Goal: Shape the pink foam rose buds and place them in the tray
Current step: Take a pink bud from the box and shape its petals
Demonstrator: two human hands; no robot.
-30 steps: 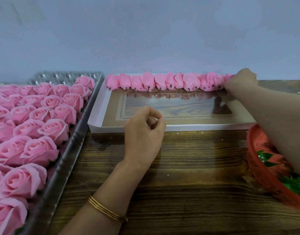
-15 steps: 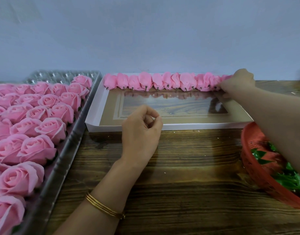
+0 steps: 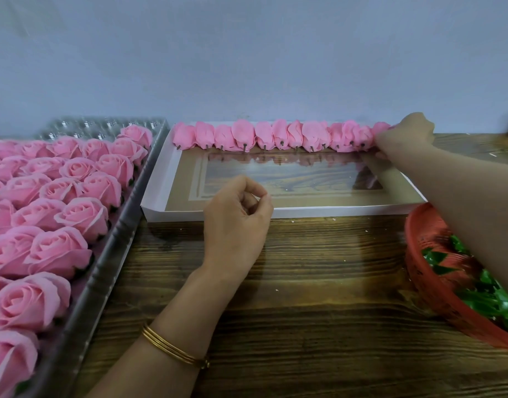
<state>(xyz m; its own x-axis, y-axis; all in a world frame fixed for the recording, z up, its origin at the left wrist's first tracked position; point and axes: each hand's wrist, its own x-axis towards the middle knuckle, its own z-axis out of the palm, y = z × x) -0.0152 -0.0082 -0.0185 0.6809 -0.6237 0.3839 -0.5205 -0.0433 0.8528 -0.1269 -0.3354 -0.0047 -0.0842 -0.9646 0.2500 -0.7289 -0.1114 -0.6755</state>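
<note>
Buds [image 3: 275, 136] are lying in one row along the far wall of the tray [image 3: 304, 211], stems pointing near. Right hand [image 3: 405, 133] is pinching the end bud [image 3: 381, 128] at the row's right end. Left hand [image 3: 232, 219] is hovering at the near rim, fingers curled, nothing visible in it. Roses [image 3: 74, 196] are filling a pan [image 3: 103, 282] left; basket [image 3: 436, 291] right.

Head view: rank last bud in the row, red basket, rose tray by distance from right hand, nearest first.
1. Last bud: at the right hand's fingers, back right.
2. Red basket: right side, nearer the camera.
3. Rose tray: far left.
</note>
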